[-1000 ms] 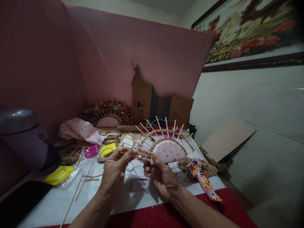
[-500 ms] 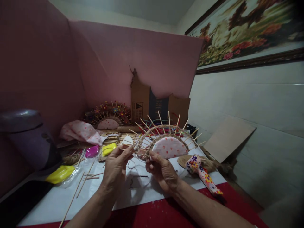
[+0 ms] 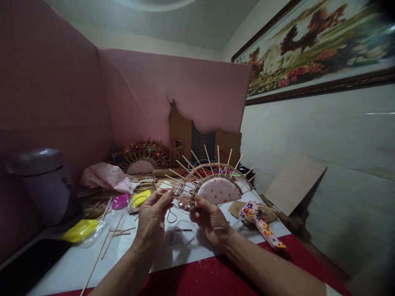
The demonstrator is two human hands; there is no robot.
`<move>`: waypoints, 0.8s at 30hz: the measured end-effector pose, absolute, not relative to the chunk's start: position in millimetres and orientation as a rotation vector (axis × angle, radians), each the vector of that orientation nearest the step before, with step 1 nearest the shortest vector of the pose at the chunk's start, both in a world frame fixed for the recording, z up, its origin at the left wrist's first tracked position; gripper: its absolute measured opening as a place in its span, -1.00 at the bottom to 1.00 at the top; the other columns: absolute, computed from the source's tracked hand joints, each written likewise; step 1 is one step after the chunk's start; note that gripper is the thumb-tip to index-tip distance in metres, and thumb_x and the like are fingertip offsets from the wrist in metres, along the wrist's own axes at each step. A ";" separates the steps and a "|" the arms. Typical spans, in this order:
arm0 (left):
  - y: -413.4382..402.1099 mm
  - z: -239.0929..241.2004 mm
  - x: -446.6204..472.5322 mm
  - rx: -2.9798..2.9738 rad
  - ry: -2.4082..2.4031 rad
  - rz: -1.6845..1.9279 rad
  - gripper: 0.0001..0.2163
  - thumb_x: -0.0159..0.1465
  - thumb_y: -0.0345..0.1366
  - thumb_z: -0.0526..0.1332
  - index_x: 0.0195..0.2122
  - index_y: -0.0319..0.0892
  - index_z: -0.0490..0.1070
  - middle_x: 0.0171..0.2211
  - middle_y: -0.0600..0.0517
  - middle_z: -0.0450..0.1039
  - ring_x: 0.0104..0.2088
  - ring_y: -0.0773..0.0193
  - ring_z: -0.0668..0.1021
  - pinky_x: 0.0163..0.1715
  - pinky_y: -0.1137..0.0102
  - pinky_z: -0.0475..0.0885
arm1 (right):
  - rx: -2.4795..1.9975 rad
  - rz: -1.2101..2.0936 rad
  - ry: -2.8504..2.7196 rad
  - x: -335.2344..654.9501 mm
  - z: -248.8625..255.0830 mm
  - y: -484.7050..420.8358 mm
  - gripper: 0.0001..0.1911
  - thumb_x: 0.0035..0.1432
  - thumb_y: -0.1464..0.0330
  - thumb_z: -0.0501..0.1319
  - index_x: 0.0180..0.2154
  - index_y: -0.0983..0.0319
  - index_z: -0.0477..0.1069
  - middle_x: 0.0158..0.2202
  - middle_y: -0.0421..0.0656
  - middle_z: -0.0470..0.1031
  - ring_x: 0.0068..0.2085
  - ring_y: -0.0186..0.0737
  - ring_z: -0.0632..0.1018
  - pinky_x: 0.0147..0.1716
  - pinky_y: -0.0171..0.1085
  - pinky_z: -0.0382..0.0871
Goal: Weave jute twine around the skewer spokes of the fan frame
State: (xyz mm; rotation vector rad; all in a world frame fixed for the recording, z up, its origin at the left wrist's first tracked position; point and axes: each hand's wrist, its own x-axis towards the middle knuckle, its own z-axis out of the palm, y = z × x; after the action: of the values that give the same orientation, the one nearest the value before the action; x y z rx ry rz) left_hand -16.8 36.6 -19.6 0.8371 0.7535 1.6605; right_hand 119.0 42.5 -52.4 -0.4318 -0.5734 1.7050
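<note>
A half-round craft piece (image 3: 219, 191) stands upright before me, its white fabric centre dotted orange-red. Brown woven twine edges the fabric, and thin wooden sticks fan outward through a second twine arc. My right hand (image 3: 211, 220) is closed on its lower left corner, thumb in front. Just left of it, my left hand (image 3: 154, 213) pinches brown twine (image 3: 172, 216) beside the leftmost stick ends; the exact grip is partly hidden by the fingers. A loop of that twine hangs below the fingertips, over the white table covering (image 3: 173, 259).
Loose sticks (image 3: 106, 242), yellow packets (image 3: 80, 230) and a magenta packet (image 3: 120, 201) lie left. Behind them are dotted cloth (image 3: 106, 176) and a similar half-round piece (image 3: 140, 166). A purple bin-like container (image 3: 46, 189) stands far left. A flower-patterned object (image 3: 261, 224) lies right.
The view has tilted slightly upward and shifted a little. Both hands keep their grip on the piece and the twine, with hardly any movement.
</note>
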 end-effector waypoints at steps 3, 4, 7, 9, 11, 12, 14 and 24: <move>37.2 -20.9 -17.1 0.838 0.755 1.647 -0.87 -0.10 -0.35 0.36 -0.52 -0.25 0.47 -0.54 0.13 0.36 -0.49 0.46 0.39 -0.46 0.55 0.29 | -0.420 1.705 -0.572 119.2 -51.6 42.1 -0.86 -0.17 0.44 0.35 -0.57 0.35 0.42 -0.60 -0.23 0.41 -0.58 -0.50 0.38 -0.61 -0.50 0.19; 37.5 -21.5 -17.2 0.841 0.756 1.643 -0.87 -0.09 -0.34 0.35 -0.51 -0.25 0.47 -0.54 0.13 0.36 -0.48 0.46 0.40 -0.46 0.55 0.29 | -0.414 1.704 -0.573 119.2 -51.1 41.9 -0.86 -0.17 0.43 0.35 -0.58 0.35 0.41 -0.59 -0.22 0.42 -0.58 -0.50 0.38 -0.61 -0.49 0.19; 38.5 -23.4 -17.6 0.853 0.749 1.630 -0.87 -0.05 -0.33 0.34 -0.48 -0.25 0.47 -0.51 0.11 0.39 -0.46 0.44 0.41 -0.45 0.54 0.30 | -0.412 1.695 -0.575 119.1 -49.5 41.6 -0.86 -0.17 0.43 0.35 -0.59 0.34 0.41 -0.59 -0.22 0.42 -0.59 -0.51 0.36 -0.59 -0.48 0.21; 39.1 -24.4 -17.8 0.856 0.744 1.624 -0.88 -0.03 -0.33 0.32 -0.48 -0.25 0.47 -0.50 0.10 0.40 -0.45 0.43 0.42 -0.44 0.53 0.30 | -0.431 1.690 -0.572 118.9 -48.8 41.6 -0.86 -0.19 0.44 0.36 -0.57 0.33 0.41 -0.60 -0.22 0.42 -0.60 -0.51 0.34 -0.59 -0.48 0.20; 39.5 -25.1 -18.1 0.852 0.741 1.626 -0.88 -0.04 -0.33 0.32 -0.49 -0.25 0.47 -0.51 0.09 0.40 -0.45 0.42 0.42 -0.44 0.53 0.31 | -0.446 1.685 -0.571 118.7 -48.6 41.7 -0.86 -0.20 0.44 0.36 -0.55 0.34 0.42 -0.60 -0.23 0.42 -0.60 -0.51 0.34 -0.60 -0.48 0.19; 39.6 -25.3 -18.2 0.846 0.742 1.629 -0.89 -0.04 -0.33 0.32 -0.49 -0.25 0.46 -0.51 0.09 0.40 -0.46 0.42 0.42 -0.44 0.52 0.31 | -0.453 1.682 -0.567 118.8 -48.7 41.7 -0.85 -0.21 0.44 0.37 -0.55 0.34 0.42 -0.60 -0.23 0.41 -0.60 -0.50 0.35 -0.60 -0.47 0.19; 39.5 -25.3 -18.4 0.834 0.743 1.640 -0.89 -0.06 -0.34 0.33 -0.51 -0.25 0.46 -0.52 0.09 0.41 -0.47 0.41 0.42 -0.45 0.52 0.31 | -0.469 1.679 -0.558 118.9 -48.6 41.4 -0.84 -0.22 0.44 0.37 -0.58 0.35 0.41 -0.61 -0.22 0.41 -0.59 -0.48 0.37 -0.59 -0.46 0.20; 34.8 -17.0 -17.2 0.791 0.750 1.663 -0.87 -0.10 -0.36 0.34 -0.54 -0.24 0.41 -0.54 0.10 0.42 -0.47 0.41 0.42 -0.43 0.50 0.30 | -0.501 1.672 -0.544 118.7 -46.8 39.0 -0.83 -0.25 0.44 0.39 -0.59 0.34 0.41 -0.63 -0.25 0.39 -0.59 -0.47 0.35 -0.60 -0.42 0.19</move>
State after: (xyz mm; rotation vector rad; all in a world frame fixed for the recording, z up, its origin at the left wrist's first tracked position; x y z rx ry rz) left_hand -17.2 34.8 -17.0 0.7906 0.7500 1.6631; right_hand 118.7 39.0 -46.8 -0.5012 -0.5444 1.6723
